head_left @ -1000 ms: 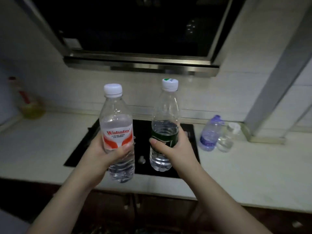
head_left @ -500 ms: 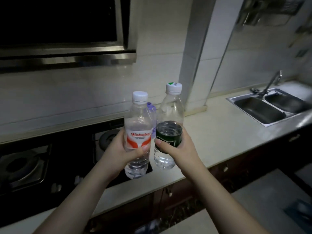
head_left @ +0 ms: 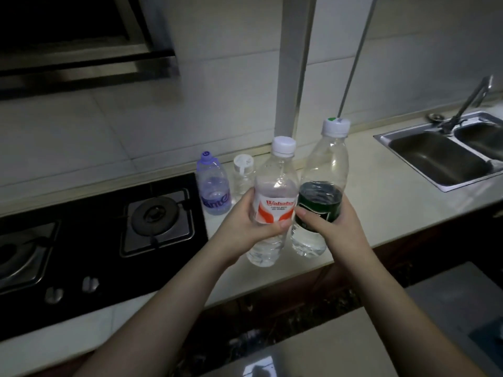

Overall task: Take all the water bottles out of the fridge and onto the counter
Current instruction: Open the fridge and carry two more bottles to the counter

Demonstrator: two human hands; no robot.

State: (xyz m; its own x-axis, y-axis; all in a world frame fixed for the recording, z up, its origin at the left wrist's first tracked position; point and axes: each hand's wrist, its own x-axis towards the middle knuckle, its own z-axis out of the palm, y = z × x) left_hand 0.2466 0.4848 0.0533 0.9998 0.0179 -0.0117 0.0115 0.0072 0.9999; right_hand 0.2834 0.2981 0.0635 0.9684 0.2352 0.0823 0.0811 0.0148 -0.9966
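**Two Bottles Reach the Counter**

A red-labelled bottle and a green-labelled bottle, clear, white-capped and partly filled, hung just above the counter. The left hand and right hand each wrapped a label; light, thin-walled plastic probably suited that mid-body grip. Two small bottles stood behind.

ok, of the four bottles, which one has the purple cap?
The small purple-tinted bottle standing leftmost on the counter, next to the stove. The other three have white caps.
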